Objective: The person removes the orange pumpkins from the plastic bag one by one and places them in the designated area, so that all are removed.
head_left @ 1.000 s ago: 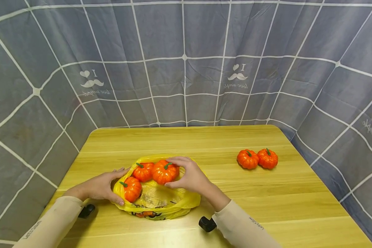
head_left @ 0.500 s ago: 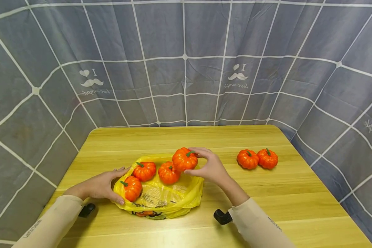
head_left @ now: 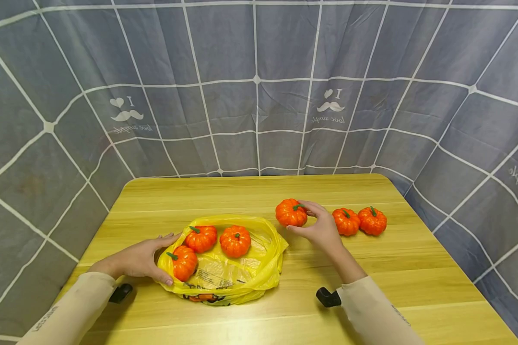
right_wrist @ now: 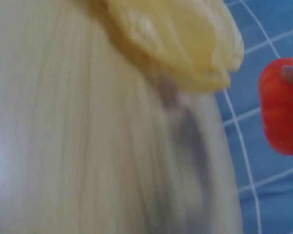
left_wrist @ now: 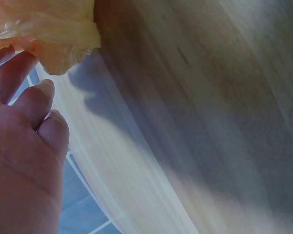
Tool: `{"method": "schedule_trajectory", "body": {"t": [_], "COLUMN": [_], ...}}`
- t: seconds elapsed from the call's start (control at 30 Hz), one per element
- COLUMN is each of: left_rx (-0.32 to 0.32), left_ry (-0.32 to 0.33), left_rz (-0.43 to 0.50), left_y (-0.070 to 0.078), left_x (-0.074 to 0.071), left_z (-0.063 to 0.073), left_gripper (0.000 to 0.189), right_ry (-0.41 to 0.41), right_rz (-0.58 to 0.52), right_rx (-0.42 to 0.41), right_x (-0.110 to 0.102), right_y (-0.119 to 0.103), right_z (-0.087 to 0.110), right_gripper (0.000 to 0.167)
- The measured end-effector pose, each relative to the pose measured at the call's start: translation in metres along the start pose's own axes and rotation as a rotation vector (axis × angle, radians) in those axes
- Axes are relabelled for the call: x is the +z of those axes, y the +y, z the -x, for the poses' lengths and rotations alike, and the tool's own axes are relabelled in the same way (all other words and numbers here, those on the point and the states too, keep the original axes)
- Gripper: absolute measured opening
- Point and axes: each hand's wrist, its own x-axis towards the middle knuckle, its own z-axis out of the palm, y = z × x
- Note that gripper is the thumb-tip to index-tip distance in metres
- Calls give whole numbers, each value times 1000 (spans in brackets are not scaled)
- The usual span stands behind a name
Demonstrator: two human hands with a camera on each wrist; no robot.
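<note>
A small orange toy pumpkin (head_left: 291, 212) with a green stem is gripped between the thumb and fingers of my right hand (head_left: 321, 229). That hand is over the table, right of an open yellow plastic bag (head_left: 259, 282). The right wrist view shows part of the held pumpkin (right_wrist: 282, 109) at its right edge. Three more pumpkins sit in the bag: one at the front left (head_left: 184, 263), one behind it (head_left: 201, 238) and one near the middle (head_left: 235, 241). My left hand (head_left: 140, 258) holds the bag's left side, thumb toward the front; in the left wrist view its fingers meet the plastic (left_wrist: 63, 53).
Two pumpkins stand side by side on the right of the wooden table (head_left: 371, 282), the nearer one (head_left: 346, 222) just beyond my right hand and the other (head_left: 373, 221) beside it. A grey checked curtain (head_left: 224, 110) surrounds the table's back and sides.
My right hand has lifted a pumpkin out of the bag and carried it to the right, past the bag's rim. A pumpkin beneath it came into view. The left hand stays put.
</note>
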Motion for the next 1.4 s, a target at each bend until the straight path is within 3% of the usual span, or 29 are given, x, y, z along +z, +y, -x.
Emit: {"method": "schedule_trajectory", "body": {"t": [0.33, 0.67, 1.1, 1.4], "left_rx": [-6, 0, -10, -16], "left_ry": [-4, -6, -19, -15], "left_rz": [1, -5, -3, -10], "left_y": [0, -1, 1, -2], "left_x": [0, -1, -3, -4], "left_z": [0, 4, 9, 10], "left_gripper": [119, 117, 116, 115], "right_ry": [46, 94, 27, -24], "right_rz": [77, 182, 367, 418], "right_rx": [80, 121, 107, 107], "right_x": [-19, -23, -28, -28], "right_y": [35, 45, 53, 49], "right_z": [7, 9, 7, 6], "right_gripper": [73, 74, 76, 74]}}
